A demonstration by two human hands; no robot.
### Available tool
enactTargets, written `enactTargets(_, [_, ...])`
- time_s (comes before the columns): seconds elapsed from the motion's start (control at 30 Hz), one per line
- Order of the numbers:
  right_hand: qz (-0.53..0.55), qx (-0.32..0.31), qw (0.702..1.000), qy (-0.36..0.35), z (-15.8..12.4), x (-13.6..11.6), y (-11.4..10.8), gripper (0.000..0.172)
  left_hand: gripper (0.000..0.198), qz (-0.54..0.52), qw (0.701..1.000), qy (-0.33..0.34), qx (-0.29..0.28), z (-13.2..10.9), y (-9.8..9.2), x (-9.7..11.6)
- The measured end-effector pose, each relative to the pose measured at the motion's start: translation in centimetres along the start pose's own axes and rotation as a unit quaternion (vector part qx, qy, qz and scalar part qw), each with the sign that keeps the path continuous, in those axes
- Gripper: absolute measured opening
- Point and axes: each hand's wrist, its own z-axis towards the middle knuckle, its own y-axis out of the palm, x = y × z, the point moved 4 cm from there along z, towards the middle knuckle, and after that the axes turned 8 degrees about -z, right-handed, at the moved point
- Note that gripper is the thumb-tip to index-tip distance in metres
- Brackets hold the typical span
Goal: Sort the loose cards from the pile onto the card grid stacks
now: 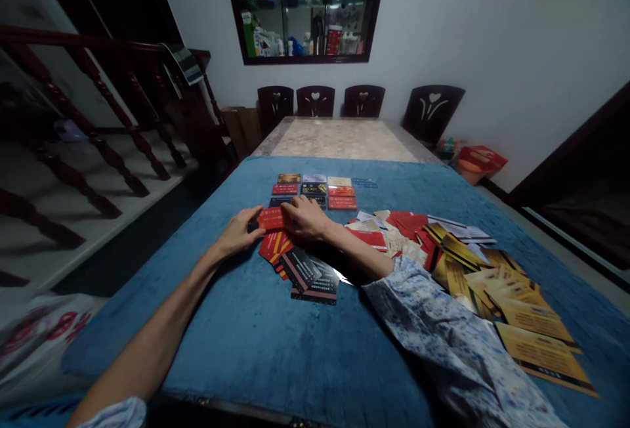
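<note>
A red card [270, 218], perhaps the top of a small stack, is held between my two hands above the blue cloth. My left hand [239, 232] pinches its left end, and my right hand [308, 218] grips the right end. Just beyond them, small stacks of cards stand in rows, among them a black VIP card [314, 188] and a red card stack [342, 203]. Below my hands lie red and yellow cards [275, 246] and fanned black cards [312, 277]. My right hand partly covers the nearest row.
Loose gold cards [531, 313] and red and white cards [394, 231] spread over the right side of the blue tablecloth [236, 349]. Dark chairs [315, 100] line the far end of the table. A wooden railing [98, 100] runs along the left.
</note>
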Motion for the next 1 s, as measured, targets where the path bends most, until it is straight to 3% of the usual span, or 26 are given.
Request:
enactTargets(0.37, [-0.03,-0.022,0.999,-0.001,-1.4,2.5,-0.5,0.054,0.055,0.044,0.997,0.04,-0.053,1.8,1.5,1.8])
enactTargets(0.6, [-0.025,-0.017,1.0,0.009,-3.0,5.0,-0.5,0.052,0.052,0.076,0.993,0.046,-0.072,3.6,3.3,4.3])
enactTargets(1.0, [-0.008,-0.029,0.996,0.079,-5.8,9.4,-1.1,0.049,0.049,0.119,0.987,0.056,-0.096,7.3,6.8,8.0])
